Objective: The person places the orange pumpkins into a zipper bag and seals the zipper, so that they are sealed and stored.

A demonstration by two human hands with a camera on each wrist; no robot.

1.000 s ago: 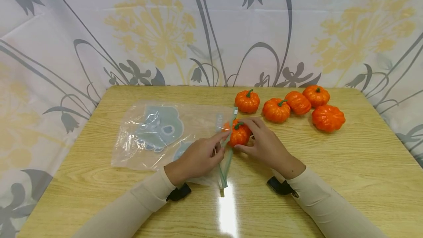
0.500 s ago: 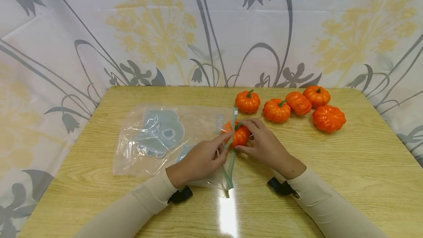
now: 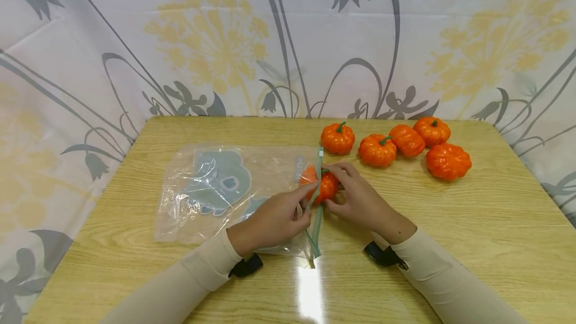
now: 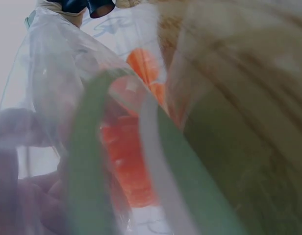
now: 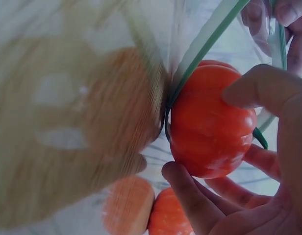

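My right hand [image 3: 357,194] grips a small orange pumpkin [image 5: 210,120] with a green stem, thumb on one side and fingers around the other. The pumpkin sits in the mouth of a clear zip bag [image 3: 270,164], its left part behind the plastic. With thumb and fingers, my left hand [image 3: 279,216] pinches the upper edge of the bag's opening and holds it apart from the lower edge. A green zip strip [image 4: 87,161] runs along that mouth in the left wrist view. The bag lies flat, printed with pale blue animal shapes.
Behind the bag's mouth stands one pumpkin [image 3: 337,138] with its stem up. To its right several more pumpkins sit in a cluster, among them one lying stem-hidden [image 3: 448,162]. The wooden table [image 3: 450,244] ends at a flowered cloth backdrop [image 3: 288,39].
The bag's mouth has slid a little right over the pumpkin, and more of the pumpkin is now behind the plastic. My left hand has shifted slightly right with the edge.
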